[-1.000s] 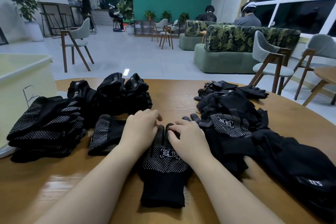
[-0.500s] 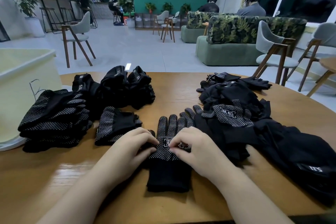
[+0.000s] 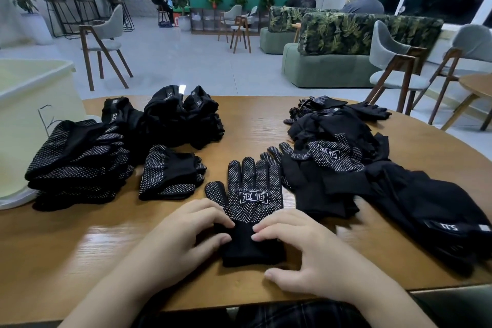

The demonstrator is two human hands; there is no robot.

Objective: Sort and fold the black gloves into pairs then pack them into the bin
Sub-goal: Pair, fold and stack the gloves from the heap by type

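Now, dotted glove (image 3: pixel 253 196) flat, left hand (image 3: pixel 186 231) and right hand (image 3: pixel 306 247) touching cuff

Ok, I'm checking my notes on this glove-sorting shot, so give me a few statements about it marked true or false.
1. The dotted glove in front lies flat with its fingers pointing away from the person. True.
2. The left hand is lifting a glove clear of the table. False: both hands rest at the glove's cuff.
3. The folded pair lies left of the flat glove. True.
4. The bin stands at the table's right. False: it is at the left.
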